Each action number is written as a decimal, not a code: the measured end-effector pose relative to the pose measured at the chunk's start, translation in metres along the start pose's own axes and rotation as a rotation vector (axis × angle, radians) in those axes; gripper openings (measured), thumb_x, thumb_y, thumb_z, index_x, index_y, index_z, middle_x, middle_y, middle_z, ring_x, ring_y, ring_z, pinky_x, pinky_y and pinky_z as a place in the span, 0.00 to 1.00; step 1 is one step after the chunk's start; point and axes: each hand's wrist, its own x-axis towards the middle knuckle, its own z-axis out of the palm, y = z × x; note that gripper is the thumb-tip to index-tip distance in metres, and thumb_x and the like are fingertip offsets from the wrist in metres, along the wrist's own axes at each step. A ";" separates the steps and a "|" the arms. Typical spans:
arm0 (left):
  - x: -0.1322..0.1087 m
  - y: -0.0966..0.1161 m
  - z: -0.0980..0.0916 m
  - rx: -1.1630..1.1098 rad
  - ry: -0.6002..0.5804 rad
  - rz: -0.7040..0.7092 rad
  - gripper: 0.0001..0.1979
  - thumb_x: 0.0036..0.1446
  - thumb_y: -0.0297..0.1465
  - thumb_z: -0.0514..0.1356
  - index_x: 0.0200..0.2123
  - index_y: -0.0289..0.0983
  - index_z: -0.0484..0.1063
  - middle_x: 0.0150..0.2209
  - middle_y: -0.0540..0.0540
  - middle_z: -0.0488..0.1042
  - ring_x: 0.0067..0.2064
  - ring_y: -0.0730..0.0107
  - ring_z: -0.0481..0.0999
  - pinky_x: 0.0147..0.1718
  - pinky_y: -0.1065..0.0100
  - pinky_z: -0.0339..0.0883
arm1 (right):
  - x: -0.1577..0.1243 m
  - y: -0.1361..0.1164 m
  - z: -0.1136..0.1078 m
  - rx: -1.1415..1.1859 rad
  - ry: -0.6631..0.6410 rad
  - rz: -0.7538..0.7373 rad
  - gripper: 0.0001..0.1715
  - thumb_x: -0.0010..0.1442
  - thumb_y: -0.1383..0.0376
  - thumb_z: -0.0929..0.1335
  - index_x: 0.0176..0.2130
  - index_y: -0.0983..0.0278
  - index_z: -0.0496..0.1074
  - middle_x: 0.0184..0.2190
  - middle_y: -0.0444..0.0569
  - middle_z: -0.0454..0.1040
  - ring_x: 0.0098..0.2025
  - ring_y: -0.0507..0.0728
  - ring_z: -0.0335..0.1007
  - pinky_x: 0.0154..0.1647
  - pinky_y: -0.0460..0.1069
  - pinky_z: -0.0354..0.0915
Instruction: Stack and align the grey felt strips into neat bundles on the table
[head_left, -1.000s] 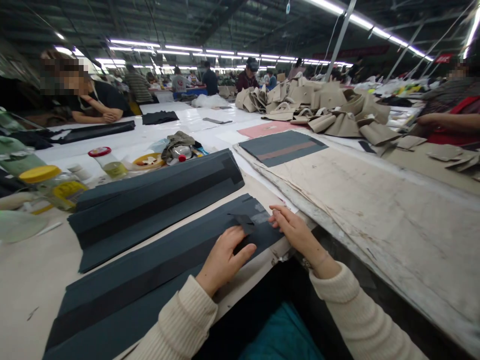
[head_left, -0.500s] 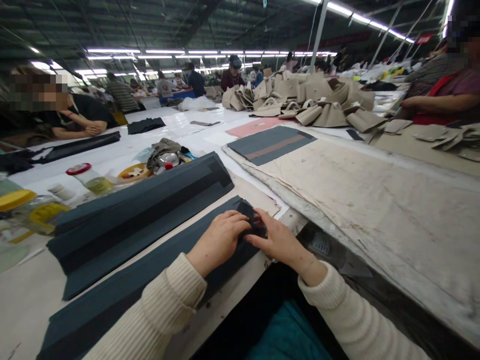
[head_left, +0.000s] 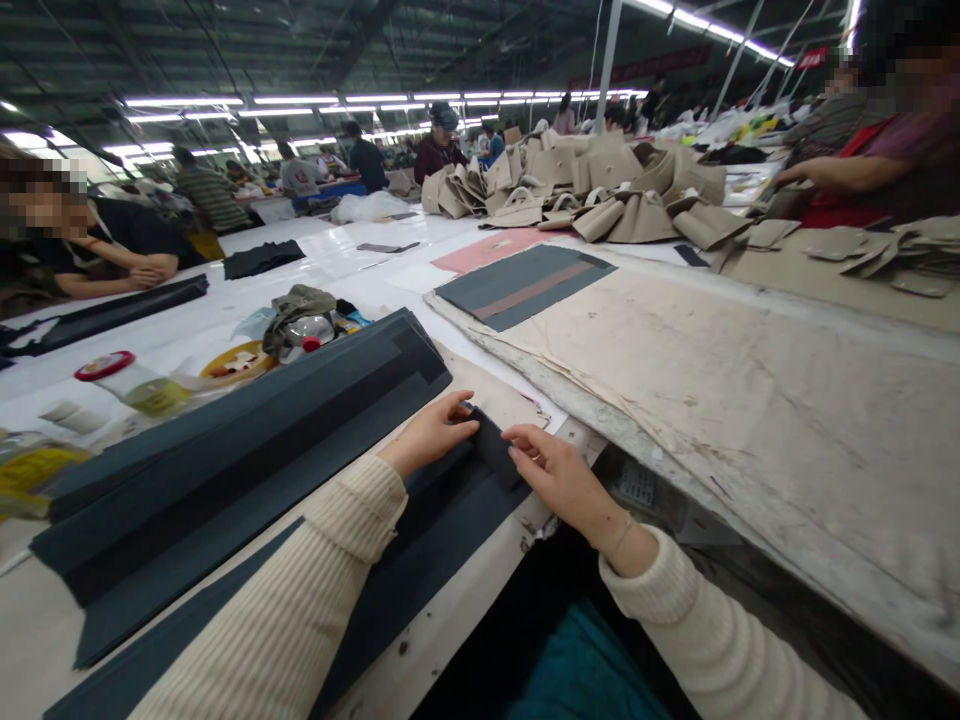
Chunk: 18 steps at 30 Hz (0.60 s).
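My left hand (head_left: 433, 432) pinches the upper left end of a small dark strip (head_left: 493, 450), which looks like fabric or leather. At the strip's right edge, the thumb and fingertips of my right hand (head_left: 553, 478) close on it. The strip lies across the far end of a long dark blue-grey panel (head_left: 442, 545), partly covered by my left sleeve. Beside it, to the left, rests a stack of similar long dark panels (head_left: 247, 470) with a darker band along the middle.
A padded cream board (head_left: 712, 400) fills the right side, bearing a flat dark panel with a brown stripe (head_left: 525, 285). Jars (head_left: 139, 385), a yellow dish (head_left: 236, 362) and a crumpled cloth (head_left: 300, 315) stand left. Beige pieces (head_left: 592, 180) pile up behind; co-workers are around.
My left hand has shifted left and up to the strip's far corner, and the strip now shows flat between my hands. The whole view has moved slightly, with things sliding left.
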 end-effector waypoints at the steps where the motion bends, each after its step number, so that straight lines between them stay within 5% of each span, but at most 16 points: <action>1: 0.002 0.000 0.002 -0.023 -0.011 -0.008 0.25 0.40 0.32 0.62 0.46 0.35 0.68 0.32 0.47 0.73 0.37 0.65 0.72 0.38 0.66 0.64 | -0.001 0.000 -0.001 0.012 0.004 0.006 0.13 0.56 0.66 0.60 0.41 0.62 0.68 0.32 0.45 0.71 0.33 0.51 0.67 0.34 0.46 0.63; 5: 0.007 0.001 0.008 -0.063 -0.047 -0.010 0.25 0.39 0.31 0.60 0.45 0.35 0.68 0.25 0.52 0.67 0.29 0.71 0.69 0.31 0.69 0.62 | -0.004 0.002 -0.003 0.038 -0.009 0.047 0.10 0.55 0.66 0.62 0.36 0.62 0.70 0.29 0.44 0.72 0.31 0.51 0.67 0.33 0.45 0.63; 18: 0.017 0.000 0.015 0.226 -0.074 0.065 0.23 0.40 0.28 0.56 0.45 0.37 0.69 0.23 0.53 0.66 0.26 0.71 0.66 0.27 0.71 0.57 | 0.000 0.009 -0.004 -0.039 -0.053 0.117 0.13 0.53 0.68 0.62 0.37 0.63 0.73 0.32 0.46 0.74 0.33 0.51 0.69 0.35 0.46 0.64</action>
